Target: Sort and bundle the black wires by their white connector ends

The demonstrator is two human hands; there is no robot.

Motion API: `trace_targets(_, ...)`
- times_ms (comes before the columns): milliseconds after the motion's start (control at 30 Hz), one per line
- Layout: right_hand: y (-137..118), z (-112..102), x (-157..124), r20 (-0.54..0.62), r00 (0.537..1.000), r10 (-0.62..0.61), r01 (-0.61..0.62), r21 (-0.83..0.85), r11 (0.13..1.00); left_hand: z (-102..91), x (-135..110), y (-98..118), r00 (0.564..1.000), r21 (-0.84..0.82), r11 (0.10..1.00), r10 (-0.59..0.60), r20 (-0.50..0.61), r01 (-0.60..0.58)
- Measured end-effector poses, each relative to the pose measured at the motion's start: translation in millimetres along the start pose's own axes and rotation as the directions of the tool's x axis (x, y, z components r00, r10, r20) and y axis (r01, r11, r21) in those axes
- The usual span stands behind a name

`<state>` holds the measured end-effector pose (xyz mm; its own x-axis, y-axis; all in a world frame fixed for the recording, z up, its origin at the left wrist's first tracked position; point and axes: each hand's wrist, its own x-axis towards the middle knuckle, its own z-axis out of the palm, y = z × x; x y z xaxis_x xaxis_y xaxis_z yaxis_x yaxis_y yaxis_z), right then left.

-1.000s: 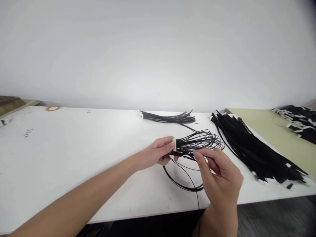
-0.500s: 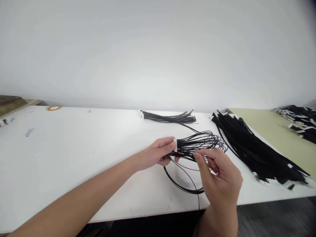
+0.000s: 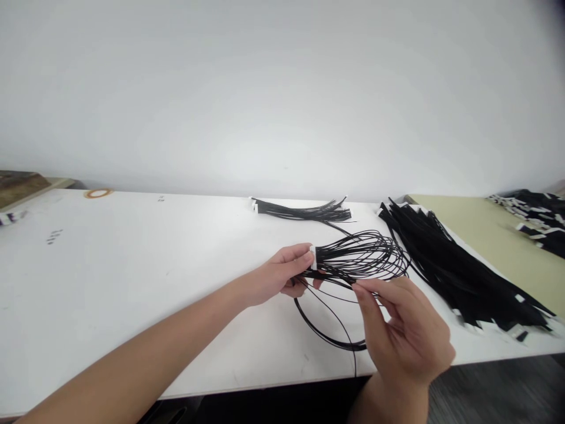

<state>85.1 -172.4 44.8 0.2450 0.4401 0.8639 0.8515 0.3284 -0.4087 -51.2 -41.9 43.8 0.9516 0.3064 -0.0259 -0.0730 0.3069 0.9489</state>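
My left hand [image 3: 289, 270] grips a white connector [image 3: 313, 258], thumb on top, with a bundle of thin black wires [image 3: 362, 253] fanning out of it in loops to the right. Below and right of those loops, my right hand [image 3: 401, 330] is closed, thumb and forefinger pinching a black wire near its end. Thicker black wires curve under both hands across the white table [image 3: 212, 347], and one thin wire trails down to its front edge. My left fingers are partly hidden behind the wires.
Behind my hands lies a smaller wire bundle [image 3: 300, 210] with white connectors. To the right is a large pile of black wire harnesses [image 3: 459, 271] with white ends. More harnesses [image 3: 538, 218] rest on a yellowish surface [image 3: 454, 212]. A tape ring [image 3: 97, 193] lies far left.
My right hand has moved a little right and down, still pinching. The looped wires have spread wider and show more openly. My left hand has barely moved.
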Motion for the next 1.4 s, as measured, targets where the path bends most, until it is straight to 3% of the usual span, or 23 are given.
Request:
trace_targets(333, 2, 5, 5, 0.054, 0.998, -0.028, 0.031, -0.051, 0.998, -1.0, 0, 1, 1.000, -0.003, 1.000, -0.002, 0.024, 0.002)
trace_targets(767, 5, 7, 3, 0.249, 0.956, 0.156, -0.135, -0.101, 0.986, -0.2, 1, -2, 0.999, 0.114, 0.993, -0.033, -0.027, 0.035)
trace_targets(1133, 11, 13, 2, 0.261, 0.957, 0.129, -0.120, -0.051, 0.991, 1.9, 0, -2, 0.998, 0.076, 0.996, -0.049, -0.028, 0.050)
trace_targets(1267, 10, 11, 4, 0.192, 0.971, 0.141, -0.133, -0.051, 0.990, -0.8, 2, -3, 0.998, 0.004, 0.999, -0.033, -0.053, 0.033)
trace_targets(1400, 20, 0, 0, -0.118, 0.979, 0.165, -0.172, -0.054, 0.984, -7.7, 4, -3, 0.970, -0.175, 0.980, 0.046, -0.240, -0.090)
